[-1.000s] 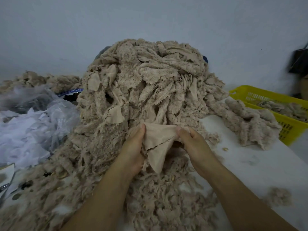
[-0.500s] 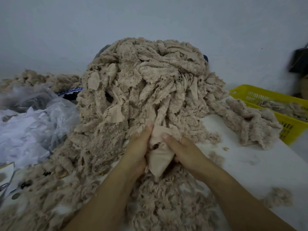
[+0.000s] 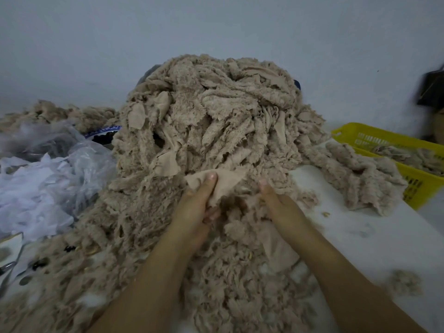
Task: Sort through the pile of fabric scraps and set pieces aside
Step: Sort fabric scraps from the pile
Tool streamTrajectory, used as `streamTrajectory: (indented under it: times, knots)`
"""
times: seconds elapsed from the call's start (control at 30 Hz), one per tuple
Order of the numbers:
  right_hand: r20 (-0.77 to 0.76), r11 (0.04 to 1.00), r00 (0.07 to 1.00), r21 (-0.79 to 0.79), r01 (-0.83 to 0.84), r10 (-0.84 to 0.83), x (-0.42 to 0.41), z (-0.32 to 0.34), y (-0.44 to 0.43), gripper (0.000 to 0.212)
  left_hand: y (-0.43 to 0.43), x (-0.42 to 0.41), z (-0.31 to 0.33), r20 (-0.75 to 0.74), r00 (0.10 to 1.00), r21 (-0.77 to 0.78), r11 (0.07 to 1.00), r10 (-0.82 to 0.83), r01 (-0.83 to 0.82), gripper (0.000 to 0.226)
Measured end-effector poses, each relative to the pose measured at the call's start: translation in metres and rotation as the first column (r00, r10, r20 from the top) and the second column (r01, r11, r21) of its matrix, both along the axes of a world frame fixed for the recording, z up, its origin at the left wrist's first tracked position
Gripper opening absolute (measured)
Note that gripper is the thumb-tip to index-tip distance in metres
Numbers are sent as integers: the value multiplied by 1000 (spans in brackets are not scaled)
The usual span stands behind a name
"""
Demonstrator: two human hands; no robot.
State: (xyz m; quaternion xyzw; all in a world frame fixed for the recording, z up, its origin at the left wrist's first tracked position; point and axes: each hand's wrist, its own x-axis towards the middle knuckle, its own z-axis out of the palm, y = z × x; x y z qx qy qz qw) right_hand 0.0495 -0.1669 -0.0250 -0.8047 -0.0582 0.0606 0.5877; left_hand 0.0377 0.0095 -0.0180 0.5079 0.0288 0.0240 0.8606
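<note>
Fabric scrap (image 3: 222, 186) gripped by left hand (image 3: 194, 212); right hand (image 3: 280, 205) rests on pile (image 3: 211, 121).

Clear plastic bag (image 3: 72, 150) of white scraps (image 3: 28, 198) at the white table's (image 3: 360, 236) left edge. Yellow slotted basket (image 3: 389, 138) at the right edge. Dark object (image 3: 432, 87), blurred, against the grey wall (image 3: 216, 27) beyond. Scissors (image 3: 7, 267) bottom-left.

Scraps (image 3: 211, 131): plain beige, fuzzy. Basket (image 3: 384, 138): yellow. Worktop (image 3: 360, 231): white. Plastic bags (image 3: 48, 179): clear to whitish. Wall (image 3: 216, 27): pale grey
</note>
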Motion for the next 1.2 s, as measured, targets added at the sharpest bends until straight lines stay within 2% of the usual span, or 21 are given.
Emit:
streamTrajectory:
  times: [0.1, 0.2, 0.27, 0.33, 0.4, 0.43, 0.5, 0.6, 0.7, 0.73, 0.8, 0.87, 0.93, 1.0, 1.1, 1.2]
  knots:
    - [56, 994, 996, 81, -78, 73, -3, 2, 9, 61, -6, -4, -2, 53, 998, 154, 988, -22, 13, 25]
    - [50, 976, 988, 155, -155, 149, -1, -7, 13, 53, -10, -6, -8, 72, 996, 408, 913, -59, 25, 26]
    - [56, 990, 997, 126, -62, 55, 3, -10, 11, 38, -12, -7, -9, 68, 995, 484, 874, -68, 27, 27]
    - [9, 958, 998, 282, 49, -54, 7, -6, 9, 35, -13, -8, -7, 73, 992, 540, 840, -103, 47, 30]
    - [-62, 845, 993, 522, 116, -98, 9, 0, 6, 35, -14, -10, -5, 80, 989, 609, 792, -127, 52, 37]
    - [-73, 802, 991, 583, 132, -110, 9, 1, 6, 33, -13, -10, -6, 80, 986, 621, 781, -147, 66, 43]
    - [-91, 745, 983, 643, 179, -158, 11, 2, 6, 28, -12, -11, -7, 49, 972, 599, 786, -229, 155, 55]
    - [-187, 632, 958, 721, 285, -219, 16, 5, 2, 30, -9, -13, -7, -2, 928, 556, 771, -373, 311, 61]
    - [-206, 588, 962, 761, 273, -180, 17, 7, 1, 35, -8, -11, -6, -33, 923, 581, 744, -384, 330, 72]
    - [-211, 575, 962, 771, 273, -173, 18, 6, 0, 35, -8, -10, -5, -20, 919, 521, 780, -394, 346, 71]
    - [-242, 526, 954, 796, 300, -178, 19, 8, -3, 33, -2, -9, -3, 48, 896, 235, 877, -441, 419, 62]
    - [-287, 439, 935, 827, 351, -206, 22, 11, -12, 28, 11, -6, -1, 143, 891, -7, 900, -431, 437, 57]
    - [-294, 377, 935, 858, 349, -197, 21, 15, -20, 23, 20, -3, -3, 173, 914, -27, 926, -367, 377, 58]
    - [-256, 401, 960, 872, 281, -115, 18, 16, -18, 22, 13, -3, -3, 84, 925, 101, 927, -370, 361, 58]
    - [-196, 513, 977, 848, 129, 78, 9, 10, -1, 29, -3, -3, -7, -52, 918, 297, 871, -394, 391, 67]
    - [-162, 663, 956, 747, -44, 245, -2, 5, 11, 37, -8, -6, -5, -105, 920, 228, 891, -379, 393, 68]
